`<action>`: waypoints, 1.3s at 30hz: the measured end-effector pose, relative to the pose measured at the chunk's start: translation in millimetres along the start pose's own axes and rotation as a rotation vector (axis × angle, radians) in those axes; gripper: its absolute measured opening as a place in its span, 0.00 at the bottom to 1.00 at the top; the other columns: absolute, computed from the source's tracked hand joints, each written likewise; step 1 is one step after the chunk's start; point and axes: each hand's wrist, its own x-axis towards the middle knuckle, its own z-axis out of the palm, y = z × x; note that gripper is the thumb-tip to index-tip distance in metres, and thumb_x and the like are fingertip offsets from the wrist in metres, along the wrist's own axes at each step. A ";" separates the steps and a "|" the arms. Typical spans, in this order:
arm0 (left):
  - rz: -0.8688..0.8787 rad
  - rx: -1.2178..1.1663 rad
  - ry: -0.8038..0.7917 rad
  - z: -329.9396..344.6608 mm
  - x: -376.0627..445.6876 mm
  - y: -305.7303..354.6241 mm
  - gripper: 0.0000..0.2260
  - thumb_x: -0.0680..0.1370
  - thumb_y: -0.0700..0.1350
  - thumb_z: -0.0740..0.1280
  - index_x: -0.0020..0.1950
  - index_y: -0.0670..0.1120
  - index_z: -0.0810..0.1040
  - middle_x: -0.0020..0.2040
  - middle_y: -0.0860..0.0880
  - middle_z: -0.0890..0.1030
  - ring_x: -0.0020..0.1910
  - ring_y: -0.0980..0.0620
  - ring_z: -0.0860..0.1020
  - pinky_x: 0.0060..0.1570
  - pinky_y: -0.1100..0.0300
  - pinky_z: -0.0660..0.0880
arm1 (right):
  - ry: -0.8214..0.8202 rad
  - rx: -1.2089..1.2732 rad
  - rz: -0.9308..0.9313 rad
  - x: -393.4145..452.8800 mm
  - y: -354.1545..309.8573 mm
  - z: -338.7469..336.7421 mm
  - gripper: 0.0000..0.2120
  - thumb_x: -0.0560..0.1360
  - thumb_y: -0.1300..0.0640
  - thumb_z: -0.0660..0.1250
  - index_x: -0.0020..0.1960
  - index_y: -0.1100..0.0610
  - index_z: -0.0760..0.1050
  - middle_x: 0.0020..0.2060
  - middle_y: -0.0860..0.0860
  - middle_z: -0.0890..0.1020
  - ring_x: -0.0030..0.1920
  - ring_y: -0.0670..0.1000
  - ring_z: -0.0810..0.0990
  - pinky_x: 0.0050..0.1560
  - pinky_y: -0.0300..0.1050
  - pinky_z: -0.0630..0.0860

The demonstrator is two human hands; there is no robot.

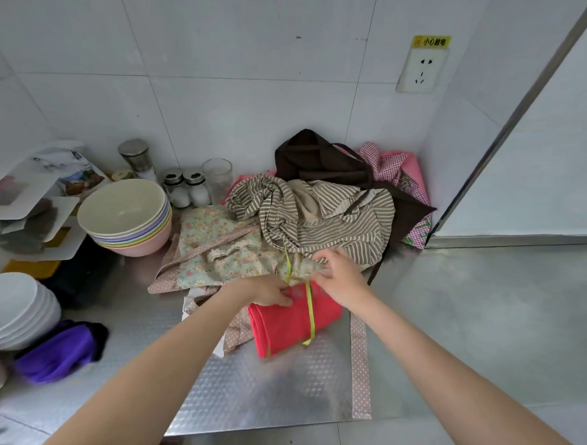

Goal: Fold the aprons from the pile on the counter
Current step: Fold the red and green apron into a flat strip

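Both hands meet at the far edge of the folded red apron [294, 322] on the embossed steel counter [455, 316]: left hand [271, 293] pinches its thin yellow-green tie [310, 308]; right hand [340, 275], fingers curled, grip unclear.

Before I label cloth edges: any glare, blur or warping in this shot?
Head view: wide-angle bending curves the door frame and wall tiles; soft glare on the steel counter; right hand slightly motion-blurred; red folded apron sharp.

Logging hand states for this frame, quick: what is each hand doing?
Left hand: fingers pinching the yellow-green strap at the far edge of the folded red apron.
Right hand: fingers curled at the same far edge; hold unclear.
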 end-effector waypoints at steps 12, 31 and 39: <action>0.012 -1.139 -0.036 -22.0 -17.7 -34.3 0.09 0.80 0.44 0.61 0.58 0.42 0.73 0.50 0.45 0.81 0.47 0.48 0.80 0.46 0.57 0.78 | -0.178 0.821 0.316 9.8 2.7 3.2 0.17 0.74 0.60 0.69 0.60 0.63 0.70 0.51 0.56 0.77 0.42 0.53 0.80 0.48 0.45 0.79; 0.021 -1.173 0.383 -30.6 -19.3 -10.5 0.17 0.75 0.36 0.67 0.63 0.42 0.69 0.44 0.43 0.78 0.41 0.49 0.78 0.47 0.57 0.78 | -0.335 0.477 0.116 16.0 -9.3 14.5 0.35 0.67 0.45 0.75 0.69 0.47 0.64 0.63 0.46 0.73 0.62 0.49 0.73 0.64 0.48 0.71; 0.272 -0.282 0.204 -31.5 -22.0 -9.9 0.37 0.69 0.58 0.72 0.74 0.59 0.59 0.72 0.53 0.64 0.71 0.53 0.63 0.71 0.55 0.61 | -0.114 0.834 0.199 20.7 -18.3 19.9 0.07 0.78 0.58 0.62 0.51 0.58 0.78 0.50 0.60 0.82 0.50 0.60 0.80 0.56 0.55 0.75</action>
